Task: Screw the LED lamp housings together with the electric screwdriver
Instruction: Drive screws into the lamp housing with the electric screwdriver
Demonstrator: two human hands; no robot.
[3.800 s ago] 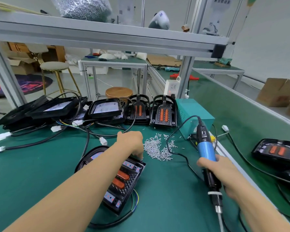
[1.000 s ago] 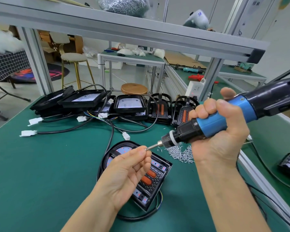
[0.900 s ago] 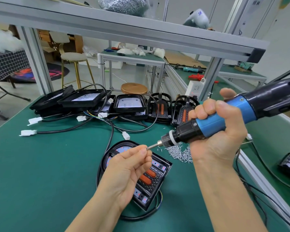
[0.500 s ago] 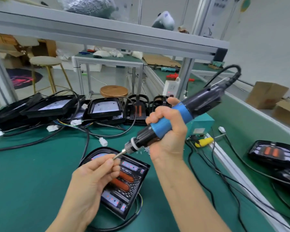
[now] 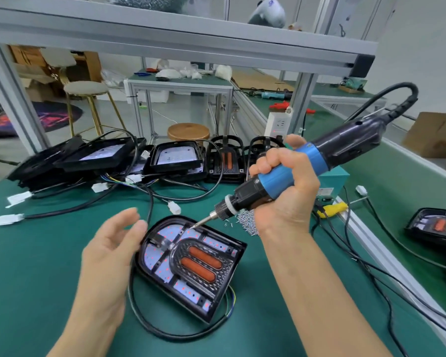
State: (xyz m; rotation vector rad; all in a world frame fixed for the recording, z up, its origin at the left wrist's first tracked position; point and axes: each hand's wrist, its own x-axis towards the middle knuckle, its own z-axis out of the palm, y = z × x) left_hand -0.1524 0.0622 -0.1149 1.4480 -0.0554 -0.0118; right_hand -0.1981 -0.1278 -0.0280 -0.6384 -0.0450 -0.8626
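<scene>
Nearest, on the green table (image 5: 31, 279) toward its front edge, lies one black lamp housing (image 5: 191, 266), flat, open side up, with two orange strips in its middle and white panels round them. A black cable (image 5: 150, 328) loops round its near side. The left hand (image 5: 108, 253) hovers just beside the housing's left edge, fingers straight and loosely spread, holding nothing; whether a fingertip touches the rim cannot be told, the hand being blurred. The right hand (image 5: 286, 191) is curled tight round the blue grip of the electric screwdriver (image 5: 289, 176), which slants down to the left. Its bit tip (image 5: 195, 226) sits at the far edge of the housing's inner face; no screw can be made out on it. The tool's black cord (image 5: 397, 94) arches up and off to the right.

Just behind the right hand a heap of small silver screws (image 5: 245, 222) lies on the table. At the right edge rests another housing (image 5: 438, 228) with orange strips, with a teal box (image 5: 335, 181) and a yellow connector (image 5: 332, 208) between.

Along the far edge stands a row of further black housings (image 5: 175, 158) amid tangled black cables with white plugs (image 5: 9, 219). Beyond the table stand a round wooden stool (image 5: 188, 131) and a second bench (image 5: 178, 85)
</scene>
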